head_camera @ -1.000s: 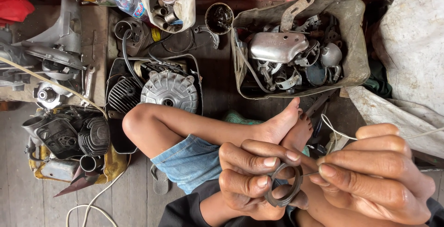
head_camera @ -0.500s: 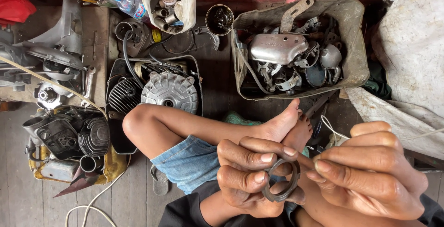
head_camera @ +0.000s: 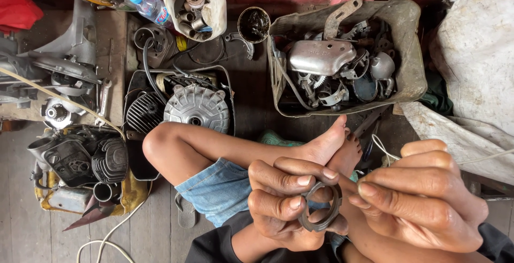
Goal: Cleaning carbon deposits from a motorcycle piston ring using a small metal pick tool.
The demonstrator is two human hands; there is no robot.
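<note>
Low in the head view, both my hands meet over my crossed legs. My left hand (head_camera: 278,198) grips a dark notched metal ring (head_camera: 320,208) between its fingers and thumb. My right hand (head_camera: 423,198) lies against the ring's right side, its fingertips touching the rim. The ring stands nearly face-on to me, its hole showing my fingers behind. My bare leg (head_camera: 214,148) and foot (head_camera: 329,142) stretch across just above the hands.
A battered tub (head_camera: 409,43) of metal engine parts stands at the upper right. A finned round cover (head_camera: 197,107) lies in a black tray, with an engine block (head_camera: 80,161) at the left. A white cut jug (head_camera: 217,11) holds small parts. White sacking (head_camera: 476,65) lies far right.
Both hands have drifted slightly down and to the left with the ring. The ring has turned a little between my fingers.
</note>
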